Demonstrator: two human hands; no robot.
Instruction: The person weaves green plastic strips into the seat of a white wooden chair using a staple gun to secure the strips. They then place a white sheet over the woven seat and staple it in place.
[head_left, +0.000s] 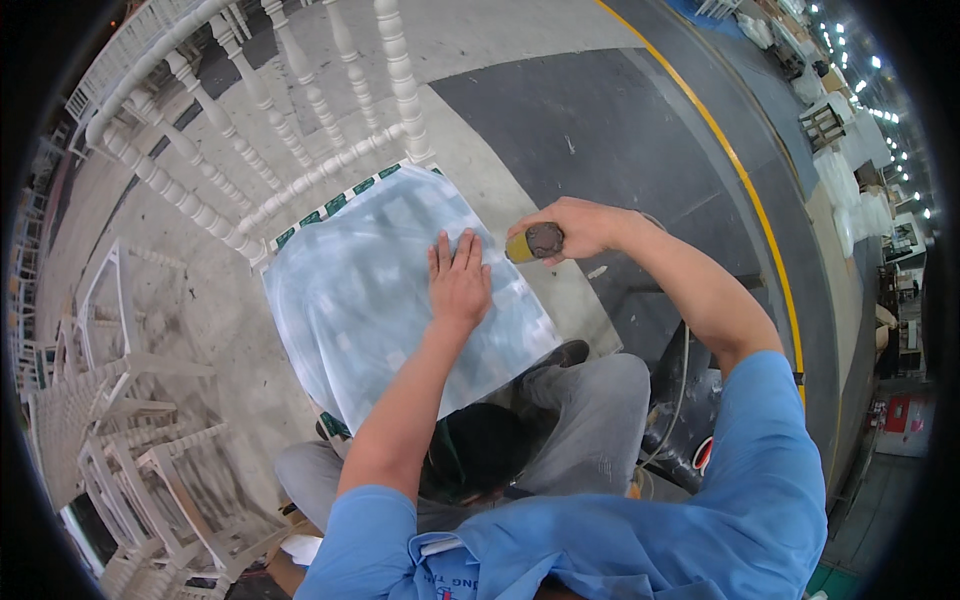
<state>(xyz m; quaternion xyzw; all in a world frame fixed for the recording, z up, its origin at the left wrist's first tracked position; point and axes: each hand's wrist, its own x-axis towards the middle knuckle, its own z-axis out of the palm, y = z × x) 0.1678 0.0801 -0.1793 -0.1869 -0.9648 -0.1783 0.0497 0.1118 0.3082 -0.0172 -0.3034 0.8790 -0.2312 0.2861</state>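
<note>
A white chair frame with turned back spindles (300, 75) stands in front of me. Over its seat lies a thin, pale blue-white sheet (350, 290), and bits of green-and-white strips (330, 208) show at the seat's edge. My left hand (460, 280) rests flat on the sheet, fingers stretched out, holding nothing. Just off the right edge of the seat, my right hand (580, 228) grips a yellow tool with a dark rounded end, which looks like a staple gun (535, 243). Its working tip is hidden from view.
More white chair frames (150, 440) are stacked at the left. A dark rounded thing (478, 455) is between my knees. By my right knee a pale hose (683, 395) hangs near a black object. A yellow floor line (745, 180) runs along the right.
</note>
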